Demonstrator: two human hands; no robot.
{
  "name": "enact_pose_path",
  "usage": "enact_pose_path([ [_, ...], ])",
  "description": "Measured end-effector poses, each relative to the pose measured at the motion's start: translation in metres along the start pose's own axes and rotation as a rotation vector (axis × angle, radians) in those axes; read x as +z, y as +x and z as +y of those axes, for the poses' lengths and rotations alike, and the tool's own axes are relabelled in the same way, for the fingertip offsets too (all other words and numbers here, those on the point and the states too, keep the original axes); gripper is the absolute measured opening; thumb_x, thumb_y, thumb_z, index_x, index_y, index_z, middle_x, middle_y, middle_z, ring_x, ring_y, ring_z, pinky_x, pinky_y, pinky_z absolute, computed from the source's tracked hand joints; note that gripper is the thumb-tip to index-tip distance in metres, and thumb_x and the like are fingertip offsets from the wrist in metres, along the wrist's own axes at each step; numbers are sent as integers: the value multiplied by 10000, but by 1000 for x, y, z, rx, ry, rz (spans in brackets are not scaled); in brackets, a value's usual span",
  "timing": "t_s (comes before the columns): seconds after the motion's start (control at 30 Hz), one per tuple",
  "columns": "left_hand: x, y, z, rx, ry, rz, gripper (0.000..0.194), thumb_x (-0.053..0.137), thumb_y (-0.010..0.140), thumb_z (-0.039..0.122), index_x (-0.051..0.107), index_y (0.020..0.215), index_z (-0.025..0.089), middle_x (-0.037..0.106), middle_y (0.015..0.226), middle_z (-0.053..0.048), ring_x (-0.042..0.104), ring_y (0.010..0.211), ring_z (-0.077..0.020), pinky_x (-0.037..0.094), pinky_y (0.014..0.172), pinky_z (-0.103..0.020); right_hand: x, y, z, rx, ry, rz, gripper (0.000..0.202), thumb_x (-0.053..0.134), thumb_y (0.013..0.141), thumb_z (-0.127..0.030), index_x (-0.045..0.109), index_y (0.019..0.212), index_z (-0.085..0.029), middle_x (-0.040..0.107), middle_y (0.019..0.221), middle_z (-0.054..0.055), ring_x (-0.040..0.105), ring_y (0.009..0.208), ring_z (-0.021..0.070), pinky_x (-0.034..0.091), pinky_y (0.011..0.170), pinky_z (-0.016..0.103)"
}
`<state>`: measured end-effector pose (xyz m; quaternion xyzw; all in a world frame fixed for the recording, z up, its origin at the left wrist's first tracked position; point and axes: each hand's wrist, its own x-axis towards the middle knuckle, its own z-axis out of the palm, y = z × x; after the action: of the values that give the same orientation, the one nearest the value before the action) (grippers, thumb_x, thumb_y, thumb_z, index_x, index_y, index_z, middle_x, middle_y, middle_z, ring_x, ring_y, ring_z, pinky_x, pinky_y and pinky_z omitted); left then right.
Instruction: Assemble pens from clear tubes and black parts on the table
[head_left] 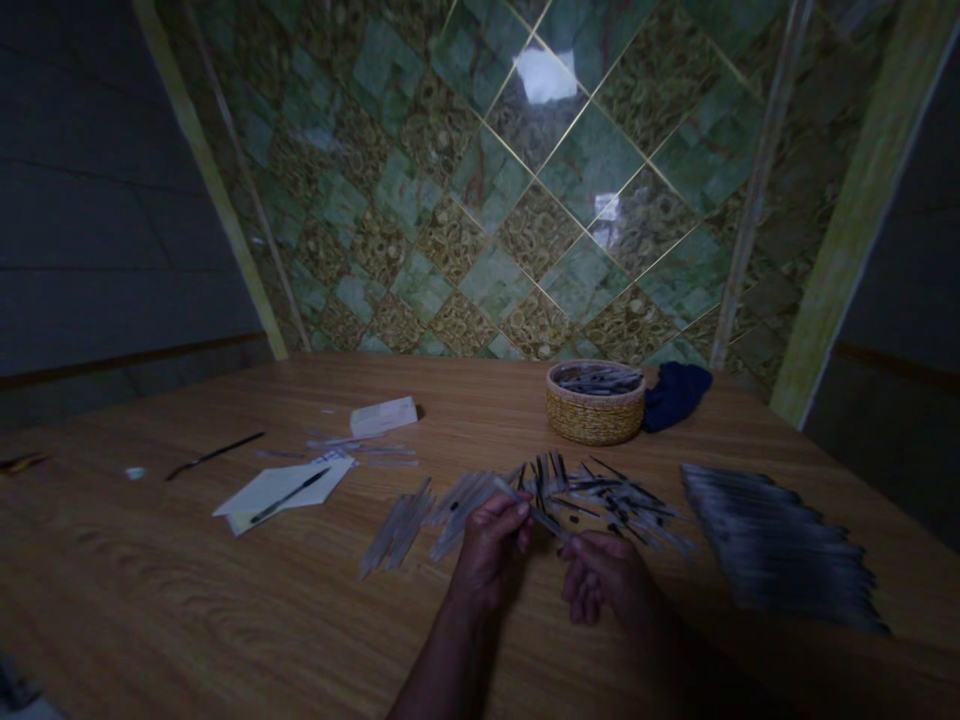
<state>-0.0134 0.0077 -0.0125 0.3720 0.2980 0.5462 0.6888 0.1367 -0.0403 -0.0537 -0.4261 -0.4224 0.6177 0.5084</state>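
Note:
Near the front middle of the table, my left hand (489,540) pinches a slim clear pen (549,522) by its far part. The fingers of my right hand (606,575) are closed on the pen's near end, so it slants between both hands. Behind the hands lies a loose pile of pen parts (592,492), clear tubes mixed with black pieces. Clear pen barrels (399,525) lie in a bunch left of my left hand, and another bunch of barrels (465,500) is partly behind it. On the right, many dark-cored pens (780,545) lie side by side in a broad row.
A woven basket (596,415) full of pens stands at the back, with dark blue cloth (677,393) beside it. A small white box (384,415), loose clear tubes (367,450), paper (259,495) with a black pen (291,495) on it, and a thin dark stick (214,455) lie left.

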Motion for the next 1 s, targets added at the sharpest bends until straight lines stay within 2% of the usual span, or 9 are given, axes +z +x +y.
enact_pose_path([
  [0.17, -4, 3, -9, 1, 62, -46, 197, 802, 597, 227, 707, 717, 103, 635, 571, -13, 507, 440, -50, 351, 394, -130, 8, -2, 3, 52, -52, -31, 652, 565, 558, -767, 523, 758, -148, 602, 457, 19, 549, 322, 144, 318, 311, 192],
  [0.27, -4, 5, -11, 5, 61, -22, 186, 802, 591, 226, 674, 658, 110, 614, 541, 0, 475, 414, -45, 323, 382, -138, 9, -2, 6, 79, -68, -30, 693, 541, 550, -796, 521, 783, -144, 599, 451, 19, 545, 317, 144, 319, 307, 193],
  [0.47, -2, 5, -6, 6, 84, 8, 230, 811, 555, 252, 640, 614, 110, 572, 482, 23, 428, 367, -38, 270, 359, -146, 6, -2, 7, 85, -22, -8, 665, 463, 631, -800, 488, 810, -159, 620, 476, 23, 563, 333, 140, 347, 322, 186],
  [0.73, -1, 4, -6, 3, 130, 16, 234, 802, 569, 258, 619, 603, 116, 562, 471, 31, 410, 358, -35, 259, 360, -151, 3, 1, 12, 68, -7, -52, 626, 503, 647, -762, 483, 821, -162, 618, 478, 8, 570, 340, 137, 335, 322, 174],
  [0.9, 3, 3, -7, -25, 160, 17, 242, 816, 546, 241, 613, 573, 113, 561, 467, 29, 411, 376, -34, 270, 376, -145, 8, 1, 5, 68, -49, -82, 639, 561, 581, -756, 495, 804, -160, 601, 483, -19, 530, 317, 107, 316, 322, 171],
  [1.0, 3, 7, -7, -54, 179, 7, 240, 829, 531, 230, 634, 610, 115, 577, 491, 26, 444, 409, -48, 297, 397, -146, 9, 5, 2, 43, -73, -96, 645, 552, 611, -741, 523, 864, -149, 594, 487, -31, 526, 323, 100, 312, 338, 169],
])
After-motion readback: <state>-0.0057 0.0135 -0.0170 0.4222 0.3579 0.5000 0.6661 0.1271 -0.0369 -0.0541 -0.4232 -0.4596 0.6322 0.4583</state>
